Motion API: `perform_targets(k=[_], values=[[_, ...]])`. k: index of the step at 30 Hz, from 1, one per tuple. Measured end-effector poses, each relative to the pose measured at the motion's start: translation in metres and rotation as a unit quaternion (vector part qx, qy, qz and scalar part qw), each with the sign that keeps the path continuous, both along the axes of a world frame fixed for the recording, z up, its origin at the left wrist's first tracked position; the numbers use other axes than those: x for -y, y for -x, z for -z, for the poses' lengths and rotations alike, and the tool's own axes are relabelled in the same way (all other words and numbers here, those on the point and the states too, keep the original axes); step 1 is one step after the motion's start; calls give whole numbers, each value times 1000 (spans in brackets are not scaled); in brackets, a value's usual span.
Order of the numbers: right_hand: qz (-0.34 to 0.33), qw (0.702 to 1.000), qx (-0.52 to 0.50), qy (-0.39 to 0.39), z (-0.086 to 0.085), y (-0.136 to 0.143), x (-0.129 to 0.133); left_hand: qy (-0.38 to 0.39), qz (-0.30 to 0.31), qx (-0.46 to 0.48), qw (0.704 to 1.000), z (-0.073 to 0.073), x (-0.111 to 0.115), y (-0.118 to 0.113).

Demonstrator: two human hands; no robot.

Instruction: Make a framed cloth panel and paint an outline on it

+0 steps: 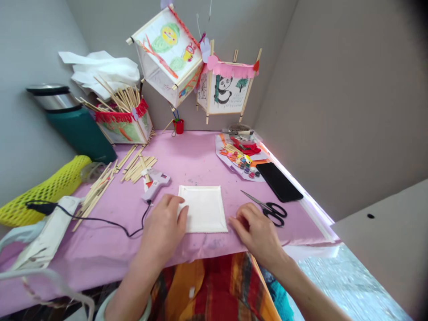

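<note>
A white square panel (203,209) with raised edges lies flat on the pink cloth of the table (197,156). My left hand (166,220) is at the panel's left edge, thumb and forefinger apart, with nothing between them. Just off the panel's right edge, my right hand (256,227) rests with its fingers curled and pressed together; whether anything small is in them is hidden. Black-handled scissors (267,208) lie beyond my right hand. A white glue gun (156,183) lies past my left hand, its black cord trailing left.
Wooden sticks (138,168), a green bottle (80,125) and yellow netting (47,189) are on the left. A phone (279,182) and paint pots (247,169) lie at right. Paper lanterns (170,53) hang at the back, near a stick-filled box (123,125).
</note>
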State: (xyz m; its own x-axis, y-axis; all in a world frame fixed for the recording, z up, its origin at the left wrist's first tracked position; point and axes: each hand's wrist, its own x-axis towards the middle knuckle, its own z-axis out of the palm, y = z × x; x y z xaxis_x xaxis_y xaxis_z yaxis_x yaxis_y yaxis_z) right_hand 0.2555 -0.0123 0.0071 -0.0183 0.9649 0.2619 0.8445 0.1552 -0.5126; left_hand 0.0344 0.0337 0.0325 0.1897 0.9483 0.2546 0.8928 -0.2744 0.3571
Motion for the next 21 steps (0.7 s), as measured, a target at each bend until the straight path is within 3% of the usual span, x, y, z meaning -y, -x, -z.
perform_targets(k=[2, 6, 10, 12, 14, 18, 21], values=[[8, 999, -42, 23, -3, 3, 1, 19, -67, -103, 992, 3, -11, 1], [-33, 981, -159, 102, -12, 8, 11, 67, -76, -188, 977, 4, -22, -5], [-51, 930, -302, 205, -21, 14, 26, 53, -49, -158, 985, -2, -31, -7], [-77, 885, -367, 275, -23, 18, 35, 45, -14, -132, 990, -7, -40, -8], [-92, 866, -376, 318, -26, 23, 44, 41, 40, -123, 991, -14, -52, -12], [-78, 914, -281, 282, -26, 28, 55, 44, 181, -121, 975, -25, -81, -33], [-85, 939, -222, 250, -22, 28, 57, 44, 230, -122, 964, -30, -94, -43]])
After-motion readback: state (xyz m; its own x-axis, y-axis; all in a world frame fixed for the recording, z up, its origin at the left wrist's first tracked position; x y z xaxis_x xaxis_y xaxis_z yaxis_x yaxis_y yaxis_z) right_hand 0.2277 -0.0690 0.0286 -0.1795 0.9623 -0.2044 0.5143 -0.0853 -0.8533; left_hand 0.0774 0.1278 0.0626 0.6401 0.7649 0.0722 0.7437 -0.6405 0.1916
